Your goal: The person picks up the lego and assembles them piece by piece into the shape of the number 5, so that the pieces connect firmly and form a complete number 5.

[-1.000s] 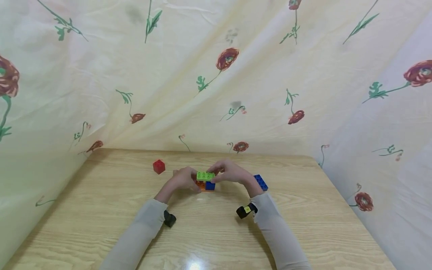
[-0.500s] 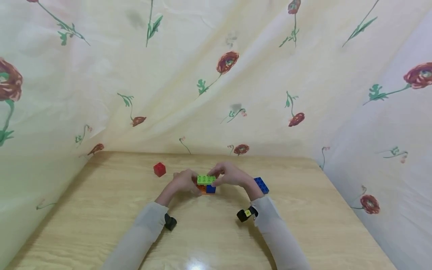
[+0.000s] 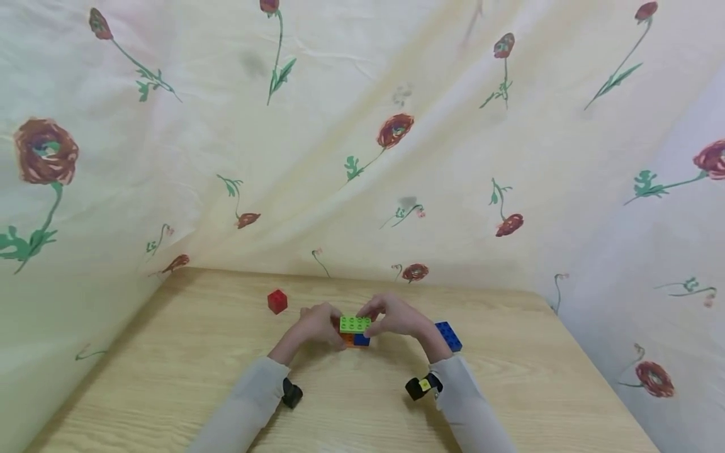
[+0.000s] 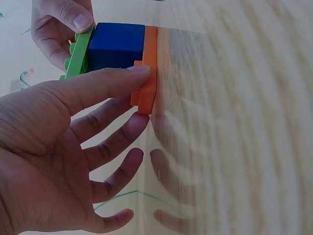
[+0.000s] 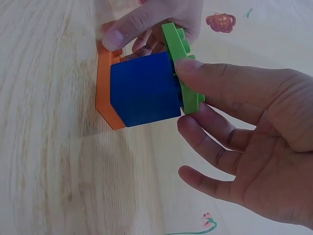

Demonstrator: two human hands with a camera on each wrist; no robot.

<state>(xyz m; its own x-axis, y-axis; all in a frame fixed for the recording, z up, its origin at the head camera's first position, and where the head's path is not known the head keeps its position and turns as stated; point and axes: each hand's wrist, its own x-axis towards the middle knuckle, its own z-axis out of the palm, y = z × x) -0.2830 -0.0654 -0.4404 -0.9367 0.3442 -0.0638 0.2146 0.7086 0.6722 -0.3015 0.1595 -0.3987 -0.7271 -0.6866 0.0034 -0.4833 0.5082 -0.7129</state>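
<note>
My left hand pinches one end of a flat orange building brick lying on the table, thumb on its studded side. A taller blue building brick stands on the other end of the orange one. Over the blue brick is a thin light-green building brick, studs up, which my right hand pinches between thumb and fingers. In the right wrist view the green brick sits slightly tilted against the blue brick's top, and its left end overhangs the orange brick.
A red brick lies on the wooden table to the left, beyond my left hand. Another blue brick, with studs up, lies beside my right wrist. Flowered cloth hangs behind the table and along its sides.
The head view has shifted, so the table and hands appear lower and slightly further right. Both hands keep their hold on the bricks, with little visible movement.
</note>
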